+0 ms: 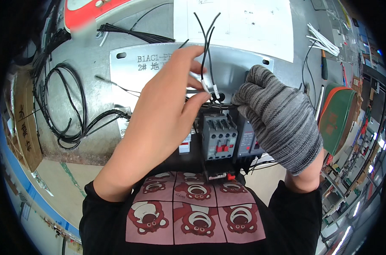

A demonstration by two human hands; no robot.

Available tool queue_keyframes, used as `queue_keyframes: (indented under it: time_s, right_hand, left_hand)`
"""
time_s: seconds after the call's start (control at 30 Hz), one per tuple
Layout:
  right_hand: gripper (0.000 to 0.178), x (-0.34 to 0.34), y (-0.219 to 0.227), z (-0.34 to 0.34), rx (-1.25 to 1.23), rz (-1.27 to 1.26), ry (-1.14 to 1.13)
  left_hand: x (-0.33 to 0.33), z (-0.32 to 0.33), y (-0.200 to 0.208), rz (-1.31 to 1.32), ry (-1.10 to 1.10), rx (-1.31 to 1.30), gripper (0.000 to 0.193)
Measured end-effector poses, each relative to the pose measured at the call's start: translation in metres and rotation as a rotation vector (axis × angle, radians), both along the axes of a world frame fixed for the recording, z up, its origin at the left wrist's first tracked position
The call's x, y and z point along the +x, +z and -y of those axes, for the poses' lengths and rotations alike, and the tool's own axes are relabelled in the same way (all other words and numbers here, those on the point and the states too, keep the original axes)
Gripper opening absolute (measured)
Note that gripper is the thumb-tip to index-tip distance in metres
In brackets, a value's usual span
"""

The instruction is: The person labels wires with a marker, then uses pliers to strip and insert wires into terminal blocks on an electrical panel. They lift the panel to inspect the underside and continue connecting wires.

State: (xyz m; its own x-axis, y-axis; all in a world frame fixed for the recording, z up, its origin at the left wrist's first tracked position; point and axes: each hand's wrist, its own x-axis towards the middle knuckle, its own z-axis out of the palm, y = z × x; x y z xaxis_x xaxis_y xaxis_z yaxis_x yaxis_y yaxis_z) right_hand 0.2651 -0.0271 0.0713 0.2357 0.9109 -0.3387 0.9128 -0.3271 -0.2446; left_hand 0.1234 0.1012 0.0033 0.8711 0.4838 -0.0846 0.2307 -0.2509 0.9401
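My bare left hand (169,95) curves around upright black wires (207,46), its fingers apart. Its thumb tip is beside white marker sleeves (216,91) at the foot of the wires; contact is unclear. My right hand (282,117), in a grey striped knit glove, is closed at the right end of a black wire bundle (222,106), which runs across above the electrical parts. Below it sits a grey contactor (219,136) with red parts on its front. A second grey device (246,138) is partly hidden by my glove. Behind is a metal mounting plate (129,63).
Coiled black cable (80,127) lies on the left of the metal table. Black cable ties (137,33) and a white paper sheet (261,25) lie beyond the plate. White strips (322,40), a screwdriver (324,68) and a green bin (339,121) are at right.
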Motion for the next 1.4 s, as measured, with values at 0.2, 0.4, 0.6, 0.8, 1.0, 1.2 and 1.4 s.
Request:
queue_keyframes:
  time_s: [0.2,0.4,0.6,0.8,1.0,1.2,1.4]
  right_hand:
    - [0.015,-0.025,0.020,0.011,0.128,-0.049,-0.121]
    - [0.023,-0.057,0.041,0.024,0.269,0.166,0.026]
    - [0.023,-0.095,0.054,0.034,0.286,0.235,-0.012]
    - [0.021,-0.098,0.043,0.049,0.424,0.092,-0.068]
    - [0.019,-0.064,0.034,0.053,0.305,-0.556,-0.387]
    - [0.025,-0.037,0.038,0.050,0.022,-0.851,-0.180]
    - [0.021,-0.061,0.065,0.038,0.164,0.021,0.043]
  left_hand:
    - [-0.046,0.027,0.019,0.342,0.193,-0.093,0.024]
    - [-0.073,0.058,0.048,0.056,0.062,-1.201,0.023]
    - [-0.070,0.077,0.029,0.216,0.171,-1.464,0.018]
    - [-0.070,0.087,0.026,0.251,0.207,-1.385,0.013]
    - [-0.074,0.090,0.020,0.307,0.189,-1.316,0.013]
    - [-0.073,0.092,0.014,0.350,0.164,-1.283,0.012]
    - [-0.073,0.091,0.014,0.342,0.152,-1.283,0.012]
